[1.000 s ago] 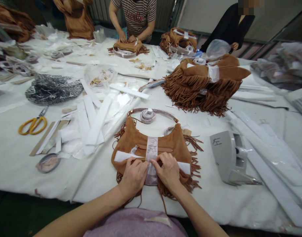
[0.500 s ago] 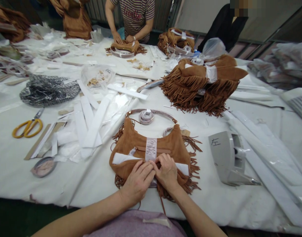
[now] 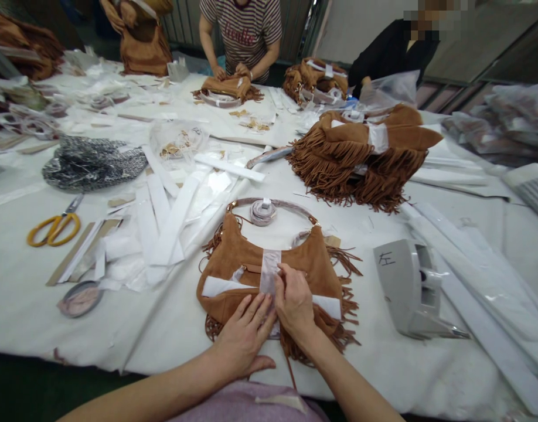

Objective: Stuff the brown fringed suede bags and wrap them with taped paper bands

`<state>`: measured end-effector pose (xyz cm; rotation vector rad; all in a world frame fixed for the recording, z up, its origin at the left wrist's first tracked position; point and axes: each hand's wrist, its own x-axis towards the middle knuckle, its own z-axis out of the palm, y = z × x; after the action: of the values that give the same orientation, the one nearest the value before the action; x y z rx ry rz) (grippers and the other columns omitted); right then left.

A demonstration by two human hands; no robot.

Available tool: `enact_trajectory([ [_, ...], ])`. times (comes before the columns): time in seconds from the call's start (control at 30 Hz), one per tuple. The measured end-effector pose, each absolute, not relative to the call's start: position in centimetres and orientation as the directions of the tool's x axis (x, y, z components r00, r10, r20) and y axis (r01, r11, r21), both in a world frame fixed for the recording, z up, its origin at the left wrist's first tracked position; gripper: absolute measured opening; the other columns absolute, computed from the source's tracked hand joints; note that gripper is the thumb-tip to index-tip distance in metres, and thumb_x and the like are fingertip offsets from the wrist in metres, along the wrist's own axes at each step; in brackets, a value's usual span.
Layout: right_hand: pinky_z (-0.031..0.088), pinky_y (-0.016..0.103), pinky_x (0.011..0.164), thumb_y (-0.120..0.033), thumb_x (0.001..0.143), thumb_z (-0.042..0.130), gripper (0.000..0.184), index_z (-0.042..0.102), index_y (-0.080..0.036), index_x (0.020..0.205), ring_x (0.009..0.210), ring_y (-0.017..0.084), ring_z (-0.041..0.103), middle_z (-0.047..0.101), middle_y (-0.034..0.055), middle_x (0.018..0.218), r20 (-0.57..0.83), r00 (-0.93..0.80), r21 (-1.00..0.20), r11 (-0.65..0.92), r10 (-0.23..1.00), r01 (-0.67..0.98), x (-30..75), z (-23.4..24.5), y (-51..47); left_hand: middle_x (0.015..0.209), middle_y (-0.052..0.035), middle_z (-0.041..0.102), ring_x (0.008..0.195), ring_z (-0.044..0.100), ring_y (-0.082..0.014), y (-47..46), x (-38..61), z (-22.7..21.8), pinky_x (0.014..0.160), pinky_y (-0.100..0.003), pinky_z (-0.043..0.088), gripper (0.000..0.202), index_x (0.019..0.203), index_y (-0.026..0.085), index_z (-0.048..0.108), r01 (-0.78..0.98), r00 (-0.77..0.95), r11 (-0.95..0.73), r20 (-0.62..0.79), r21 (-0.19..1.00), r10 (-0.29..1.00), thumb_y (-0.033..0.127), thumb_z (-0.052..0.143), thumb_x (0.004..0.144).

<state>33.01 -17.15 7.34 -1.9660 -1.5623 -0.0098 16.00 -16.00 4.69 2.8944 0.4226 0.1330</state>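
A brown suede fringed handbag (image 3: 238, 252) lies on the table in front of me, its wrapped handle turned away. A shiny plastic strip (image 3: 271, 261) runs over its middle, across a zipped pocket. White padding (image 3: 222, 286) shows at both sides beneath the strip. My left hand (image 3: 245, 334) lies flat on the lower part of the bag, fingers stretched out and fingertips at the strip. My right hand (image 3: 295, 302) has curled fingers, thumb and forefinger closed at the strip's right edge. Inside the handle rests a coiled wrapped strap (image 3: 263, 212).
A grey tape dispenser (image 3: 412, 287) stands to the right, beside long white strips (image 3: 475, 316). To the left lie yellow-handled scissors (image 3: 55, 227), a tape ring (image 3: 79, 299) and paper scraps (image 3: 163, 228). Another fringed bag (image 3: 361, 158) is behind. Co-workers stand across the table.
My right hand has moved up along the plastic strip. My left hand has flattened out and shifted slightly down, away from the right fingers. The camera view has shifted a little.
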Motion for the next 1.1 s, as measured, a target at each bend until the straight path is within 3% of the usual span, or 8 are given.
enact_trajectory([
  [0.07, 0.041, 0.041, 0.096, -0.021, 0.094, 0.036, 0.032, 0.049, -0.015, 0.123, 0.109, 0.023, 0.054, 0.062, 0.0132, 0.112, 0.455, 0.083, -0.403, 0.122, 0.887, 0.907, 32.0, 8.1, -16.3, 0.147, -0.0193, 0.033, 0.139, 0.022, -0.0355, -16.1, 15.9, 4.6, 0.112, -0.050, 0.013, 0.088, 0.143, 0.011, 0.030, 0.268, 0.956, -0.931, 0.054, 0.248, 0.290, 0.073, 0.039, 0.081],
  [0.17, 0.025, 0.052, 0.110, -0.031, 0.093, 0.043, 0.044, 0.042, -0.016, 0.134, 0.131, 0.026, 0.037, 0.050, 0.0137, 0.135, 0.337, -0.233, -0.347, 0.350, 0.912, 0.870, 30.7, 8.7, -15.0, 0.134, -0.0142, 0.050, 0.128, 0.040, -0.0338, -16.4, 15.8, 4.2, 0.107, -0.051, 0.023, 0.076, 0.137, 0.019, 0.040, 0.299, 0.946, -0.906, 0.033, 0.301, 0.323, 0.069, 0.047, 0.080],
  [0.33, 0.014, 0.055, 0.112, -0.047, 0.090, 0.049, 0.060, 0.034, -0.021, 0.142, 0.139, 0.026, 0.021, 0.033, 0.0116, 0.149, 0.012, -0.366, -0.408, 0.339, 0.930, 0.848, 31.0, 8.3, -13.7, 0.126, -0.0133, 0.056, 0.117, 0.048, -0.0321, -16.7, 15.8, 3.6, 0.103, -0.049, 0.030, 0.074, 0.130, 0.019, 0.047, 0.309, 0.937, -0.889, 0.051, 0.338, 0.346, 0.066, 0.057, 0.075],
  [0.53, 0.008, 0.050, 0.115, -0.045, 0.091, 0.046, 0.061, 0.030, -0.021, 0.144, 0.142, 0.024, 0.015, 0.027, 0.0099, 0.152, -0.035, -0.410, -0.522, 0.333, 0.912, 0.785, 32.4, 8.2, -13.2, 0.127, -0.0139, 0.054, 0.118, 0.046, -0.0342, -16.2, 16.0, 3.4, 0.103, -0.051, 0.028, 0.073, 0.130, 0.018, 0.047, 0.296, 0.936, -0.897, 0.086, 0.327, 0.340, 0.068, 0.052, 0.077],
  [0.73, 0.009, 0.048, 0.116, -0.042, 0.092, 0.043, 0.061, 0.028, -0.013, 0.144, 0.141, 0.022, 0.019, 0.031, 0.0135, 0.150, 0.060, -0.375, -0.580, 0.338, 0.925, 0.741, 32.6, 7.5, -13.8, 0.127, -0.0153, 0.053, 0.121, 0.043, -0.0373, -16.3, 16.0, 3.6, 0.103, -0.054, 0.026, 0.076, 0.129, 0.018, 0.049, 0.281, 0.939, -0.921, 0.120, 0.269, 0.321, 0.070, 0.052, 0.074],
  [0.9, 0.021, 0.042, 0.114, -0.039, 0.092, 0.043, 0.058, 0.031, -0.010, 0.141, 0.136, 0.018, 0.031, 0.043, 0.0154, 0.142, 0.202, -0.284, -0.569, 0.348, 0.937, 0.745, 32.6, 7.5, -15.0, 0.131, -0.0147, 0.052, 0.126, 0.041, -0.0354, -16.6, 15.7, 3.5, 0.108, -0.053, 0.021, 0.071, 0.133, 0.019, 0.047, 0.250, 0.938, -0.948, 0.192, 0.199, 0.288, 0.063, 0.053, 0.077],
  [1.0, 0.030, 0.040, 0.110, -0.035, 0.092, 0.046, 0.048, 0.041, -0.016, 0.136, 0.127, 0.018, 0.045, 0.054, 0.0125, 0.133, 0.305, -0.065, -0.549, 0.232, 0.950, 0.803, 35.1, 9.3, -17.0, 0.143, -0.0173, 0.040, 0.133, 0.033, -0.0355, -16.6, 15.9, 3.1, 0.112, -0.049, 0.015, 0.081, 0.140, 0.016, 0.039, 0.214, 0.927, -0.969, 0.286, 0.125, 0.241, 0.065, 0.050, 0.077],
  [1.1, 0.038, 0.040, 0.103, -0.033, 0.091, 0.048, 0.028, 0.063, -0.021, 0.112, 0.113, 0.020, 0.056, 0.064, 0.0084, 0.118, 0.429, 0.365, -0.592, -0.048, 0.826, 0.805, 41.4, 12.5, -21.6, 0.147, -0.0170, 0.035, 0.135, 0.032, -0.0338, -16.6, 16.0, 2.8, 0.113, -0.047, 0.013, 0.081, 0.142, 0.016, 0.036, 0.222, 0.904, -0.968, 0.347, 0.117, 0.249, 0.063, 0.050, 0.077],
])
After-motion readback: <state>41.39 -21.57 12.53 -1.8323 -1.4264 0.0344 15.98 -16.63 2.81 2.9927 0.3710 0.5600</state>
